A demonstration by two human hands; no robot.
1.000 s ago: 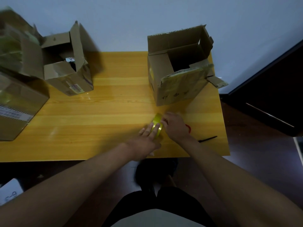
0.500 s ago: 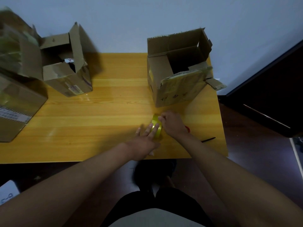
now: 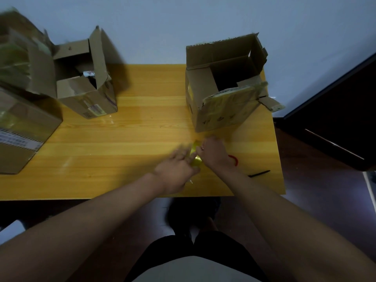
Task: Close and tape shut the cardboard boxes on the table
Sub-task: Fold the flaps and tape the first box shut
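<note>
Seen from above, both hands meet over a roll of yellowish tape point(image 3: 196, 157) near the front of a wooden table point(image 3: 122, 151). Compared with a second ago, the hands and roll sit slightly farther from the table's front edge, and the left hand point(image 3: 176, 170) is now motion-blurred. Its fingers lie fairly straight against the roll, which it seems to steady rather than clasp. The right hand point(image 3: 212, 152) curls its fingers onto the roll's far side, pinching it.

The roll is mostly hidden between the hands. A red object point(image 3: 234, 159) and a thin dark stick-like object point(image 3: 259, 173) lie by the right wrist; neither can be identified.

Three cardboard boxes wait unsealed. The right box point(image 3: 221, 110) stands just beyond the hands, flaps open, dark marks on its front too dim to read. The middle box point(image 3: 91, 102) stands far left with flaps up and a small unreadable label. The large box point(image 3: 20, 127) is cut off at the left edge, blurred, carrying a striped label with illegible print.
</note>
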